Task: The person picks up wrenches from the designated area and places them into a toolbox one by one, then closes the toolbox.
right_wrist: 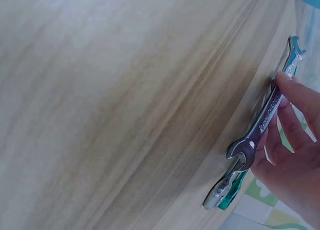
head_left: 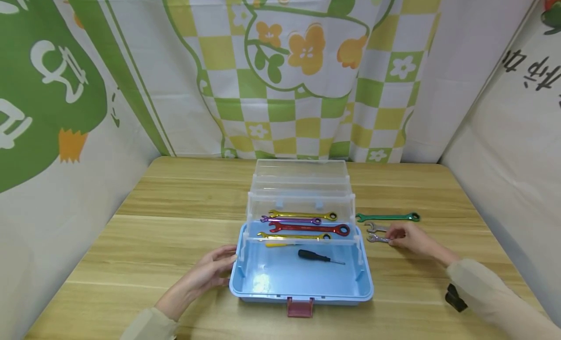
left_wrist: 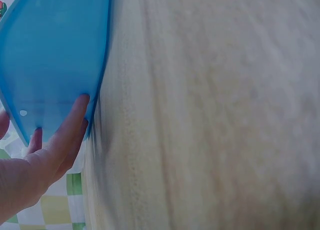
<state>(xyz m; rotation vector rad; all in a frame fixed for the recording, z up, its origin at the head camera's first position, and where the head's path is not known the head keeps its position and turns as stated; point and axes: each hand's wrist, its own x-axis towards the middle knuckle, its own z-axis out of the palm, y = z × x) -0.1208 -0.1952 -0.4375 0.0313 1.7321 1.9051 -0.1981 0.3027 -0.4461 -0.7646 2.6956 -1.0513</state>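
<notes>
My right hand (head_left: pixel 407 236) pinches a small silver open-end wrench (right_wrist: pixel 262 119) at its middle, low over the table. Beside it lies another silver wrench (head_left: pixel 375 227), and behind that a green ratcheting wrench (head_left: pixel 387 217). The left hand (head_left: pixel 209 272) rests with extended fingers against the left side of a light blue toolbox (head_left: pixel 302 297). Across the box's clear tray (head_left: pixel 302 203) lie a gold wrench (head_left: pixel 302 215), a purple wrench (head_left: pixel 291 220), a red wrench (head_left: pixel 308 228) and a second gold wrench (head_left: pixel 293 236). A black-handled screwdriver (head_left: pixel 313 255) sits on the box floor.
Under the tray's front edge shows a yellow piece (head_left: pixel 277 244). A reddish latch (head_left: pixel 300 308) hangs from the box front. Near the right sleeve is a black object (head_left: pixel 456 298). Patterned curtains (head_left: pixel 302 121) border the wooden table (head_left: pixel 175 208) at the back.
</notes>
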